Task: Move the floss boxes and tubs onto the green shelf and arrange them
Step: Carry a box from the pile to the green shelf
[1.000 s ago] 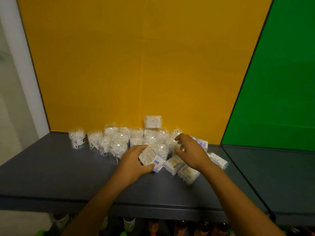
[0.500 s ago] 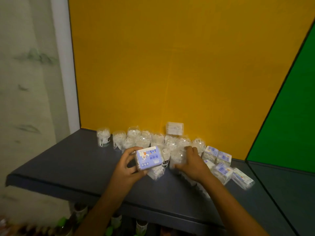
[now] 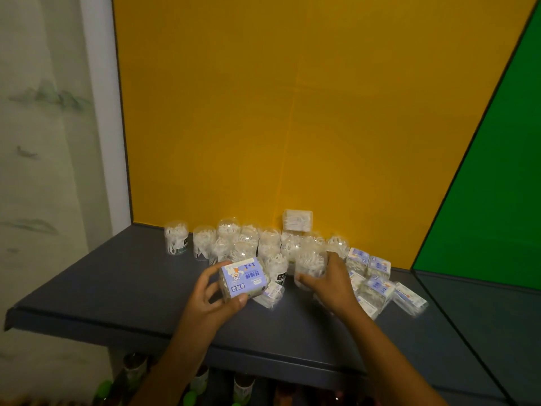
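Above dark shelf (image 3: 117, 288), left hand (image 3: 210, 300) gripping floss box (image 3: 244, 277), right hand (image 3: 328, 282) gripping tub (image 3: 310, 263)

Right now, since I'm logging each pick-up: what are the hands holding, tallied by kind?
Blue-labelled floss box: 1, gripped by the left hand
Clear floss tub: 1, gripped by the right hand
Total: 2

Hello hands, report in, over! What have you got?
Left hand holds a floss box. Right hand grips a clear tub. Green shelf bare; nothing blocking.
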Motion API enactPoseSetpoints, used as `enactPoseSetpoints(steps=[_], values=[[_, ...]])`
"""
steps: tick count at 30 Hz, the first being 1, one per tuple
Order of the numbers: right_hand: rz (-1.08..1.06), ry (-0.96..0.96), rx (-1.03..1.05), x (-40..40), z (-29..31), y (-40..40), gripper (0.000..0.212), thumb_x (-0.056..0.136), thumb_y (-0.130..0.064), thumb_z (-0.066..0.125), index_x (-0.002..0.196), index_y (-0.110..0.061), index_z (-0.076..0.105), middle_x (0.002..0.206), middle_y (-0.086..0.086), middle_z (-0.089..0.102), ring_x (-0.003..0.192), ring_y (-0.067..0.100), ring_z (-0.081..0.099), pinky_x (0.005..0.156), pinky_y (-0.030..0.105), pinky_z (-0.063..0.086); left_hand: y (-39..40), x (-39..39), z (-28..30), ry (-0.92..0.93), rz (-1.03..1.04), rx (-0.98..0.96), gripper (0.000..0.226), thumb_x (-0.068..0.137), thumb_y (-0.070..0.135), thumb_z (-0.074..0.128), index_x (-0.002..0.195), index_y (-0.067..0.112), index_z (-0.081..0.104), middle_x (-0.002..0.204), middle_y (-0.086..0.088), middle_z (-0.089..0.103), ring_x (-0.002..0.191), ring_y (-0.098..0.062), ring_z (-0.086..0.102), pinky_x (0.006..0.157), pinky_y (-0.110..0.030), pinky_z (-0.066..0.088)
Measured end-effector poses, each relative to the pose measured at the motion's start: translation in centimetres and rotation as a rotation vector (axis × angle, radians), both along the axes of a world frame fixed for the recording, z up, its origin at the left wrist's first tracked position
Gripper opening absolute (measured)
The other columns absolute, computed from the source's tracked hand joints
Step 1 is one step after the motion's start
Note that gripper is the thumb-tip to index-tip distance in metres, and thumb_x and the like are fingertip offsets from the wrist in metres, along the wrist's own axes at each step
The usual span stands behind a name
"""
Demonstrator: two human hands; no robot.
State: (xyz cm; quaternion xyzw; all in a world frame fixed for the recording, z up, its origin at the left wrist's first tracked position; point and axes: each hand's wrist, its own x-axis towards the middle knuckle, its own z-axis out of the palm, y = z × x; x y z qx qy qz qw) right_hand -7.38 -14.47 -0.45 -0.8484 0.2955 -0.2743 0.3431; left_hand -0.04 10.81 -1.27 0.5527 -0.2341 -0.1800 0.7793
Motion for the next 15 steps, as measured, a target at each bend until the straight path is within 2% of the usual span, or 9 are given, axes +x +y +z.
enactPoseSetpoints(steps=[2,6,8,10,12,15], values=[[-0.027,-0.045,-0.047,-0.9,-0.2,-0.2,0.08,0.052,-0.075,0.077,0.112,-0.027,0.058,0.109,0.0,0.061,0.101,0.021,0.06,0.083,0.043,0.055,-0.2,-0.1,0.3,-0.015,-0.013,-0.001,0.061,0.076,-0.006,0.071,0.122,0.029,0.053,0.109,0.01,0.071,0.101,-0.012,0.068,0.084,-0.029,0.057],[-0.08,-0.163,-0.016,-4.1,1.2,1.7,0.08,0.053,-0.081,0.072,0.113,-0.03,0.055,0.111,-0.001,0.054,0.101,0.018,0.056,0.084,0.039,0.053,-1.3,-0.9,0.7,-0.023,-0.067,-0.027,0.059,0.077,-0.008,0.07,0.124,0.023,0.052,0.114,0.0,0.07,0.105,-0.019,0.067,0.083,-0.029,0.057],[-0.058,-0.231,0.082,-5.9,1.6,2.2,0.079,0.055,-0.073,0.078,0.116,-0.031,0.05,0.112,-0.005,0.06,0.1,0.015,0.061,0.082,0.036,0.055,-2.2,-1.7,0.8,-0.026,-0.106,-0.025,0.058,0.077,-0.007,0.07,0.123,0.024,0.052,0.115,0.0,0.07,0.105,-0.019,0.067,0.085,-0.032,0.057],[-0.057,-0.288,0.153,-7.6,2.0,2.2,0.073,0.06,-0.056,0.085,0.116,-0.028,0.046,0.109,-0.007,0.065,0.097,0.011,0.065,0.081,0.033,0.056,-3.1,-2.7,0.9,-0.029,-0.138,-0.025,0.058,0.076,-0.007,0.071,0.121,0.025,0.053,0.112,0.001,0.071,0.104,-0.02,0.068,0.087,-0.034,0.057],[-0.065,-0.321,0.192,-9.3,2.5,2.0,0.071,0.065,-0.045,0.086,0.118,-0.026,0.043,0.109,-0.009,0.065,0.096,0.004,0.064,0.081,0.029,0.056,-4.1,-3.7,1.1,-0.044,-0.164,-0.016,0.058,0.076,-0.008,0.07,0.12,0.024,0.053,0.109,0.001,0.072,0.102,-0.019,0.068,0.082,-0.029,0.057],[-0.07,-0.379,0.254,-12.0,3.1,1.2,0.065,0.073,-0.035,0.082,0.121,-0.021,0.043,0.109,-0.012,0.063,0.094,-0.004,0.062,0.072,0.012,0.052,-5.6,-5.3,1.5,-0.076,-0.201,-0.009,0.057,0.077,-0.009,0.069,0.121,0.021,0.053,0.108,-0.003,0.073,0.101,-0.017,0.069,0.076,-0.022,0.057]])
